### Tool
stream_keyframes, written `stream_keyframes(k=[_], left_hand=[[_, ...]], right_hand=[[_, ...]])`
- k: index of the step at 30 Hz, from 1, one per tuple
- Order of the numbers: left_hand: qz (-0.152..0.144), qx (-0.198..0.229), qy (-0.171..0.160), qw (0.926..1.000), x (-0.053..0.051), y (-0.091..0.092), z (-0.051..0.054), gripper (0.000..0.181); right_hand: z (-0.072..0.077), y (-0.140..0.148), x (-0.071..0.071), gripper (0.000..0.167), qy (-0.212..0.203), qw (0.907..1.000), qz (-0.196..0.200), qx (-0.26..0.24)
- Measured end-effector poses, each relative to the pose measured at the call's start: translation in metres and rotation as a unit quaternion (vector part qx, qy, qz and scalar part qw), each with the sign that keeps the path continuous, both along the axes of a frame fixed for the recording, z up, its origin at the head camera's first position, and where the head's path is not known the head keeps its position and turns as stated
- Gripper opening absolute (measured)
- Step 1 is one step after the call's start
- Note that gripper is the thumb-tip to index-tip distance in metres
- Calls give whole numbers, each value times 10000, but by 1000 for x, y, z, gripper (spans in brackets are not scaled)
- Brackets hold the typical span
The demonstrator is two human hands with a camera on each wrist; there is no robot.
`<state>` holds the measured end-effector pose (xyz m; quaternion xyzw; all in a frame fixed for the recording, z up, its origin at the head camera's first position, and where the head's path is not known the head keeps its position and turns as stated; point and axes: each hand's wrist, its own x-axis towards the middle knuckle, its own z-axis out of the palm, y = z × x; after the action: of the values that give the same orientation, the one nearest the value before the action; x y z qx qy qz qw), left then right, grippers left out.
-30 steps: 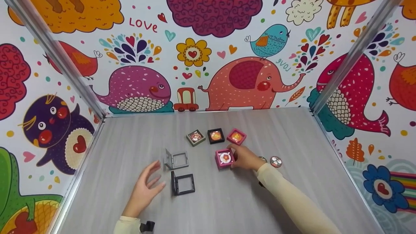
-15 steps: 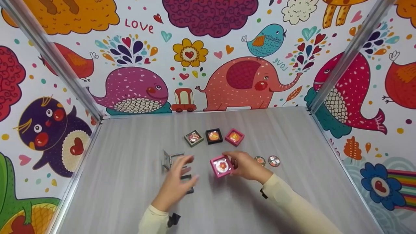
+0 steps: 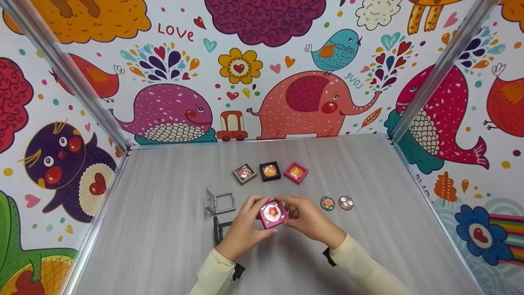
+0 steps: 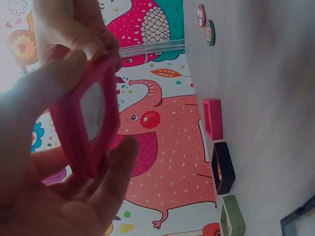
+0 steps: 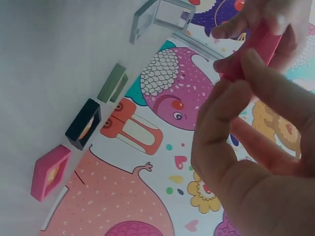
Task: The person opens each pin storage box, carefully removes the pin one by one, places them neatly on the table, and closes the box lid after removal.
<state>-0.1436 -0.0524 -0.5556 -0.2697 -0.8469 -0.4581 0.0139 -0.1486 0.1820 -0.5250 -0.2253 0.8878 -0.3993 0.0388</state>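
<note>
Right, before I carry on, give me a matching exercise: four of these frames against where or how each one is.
1. Pink red-flower frame
2. Black orange-disc frame
3. Olive-green frame
4. Grey frame

A. Back row, left end
B. Hinged open
C. In left hand and right hand
D. Back row, middle

Pairs: 1-C, 2-D, 3-A, 4-B

– Between left hand [image 3: 244, 226] and right hand [image 3: 313, 218]?
– Held case [image 3: 273, 213], above the table [image 3: 163, 196].
– Behind the grip?
– Left case [image 3: 245, 173], middle case [image 3: 270, 171], right case [image 3: 296, 172], side by side; farther back, the wall [image 3: 262, 94].
– Left of the grip?
– Far frame [image 3: 210, 202]; before it, near frame [image 3: 217, 230], partly under the left hand in head view.
– Right?
– Inner disc [image 3: 327, 203], outer disc [image 3: 346, 203], just past the right hand.
</note>
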Motion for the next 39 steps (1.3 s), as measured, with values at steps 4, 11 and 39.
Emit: stream_keyframes(k=[4,11,39], left_hand=[[181,91,105,9997,1,2,0,82],[311,314,54,9990,0,0,4,77],[874,1268,127,9880,5,9,3,80]], right_hand=[[0,-4,10,55,297,9990,-279,-156],[-3,-6,17,42,574,9935,-474,-856],[-33,-39,34,28,-695,8565,-2564,-4425]])
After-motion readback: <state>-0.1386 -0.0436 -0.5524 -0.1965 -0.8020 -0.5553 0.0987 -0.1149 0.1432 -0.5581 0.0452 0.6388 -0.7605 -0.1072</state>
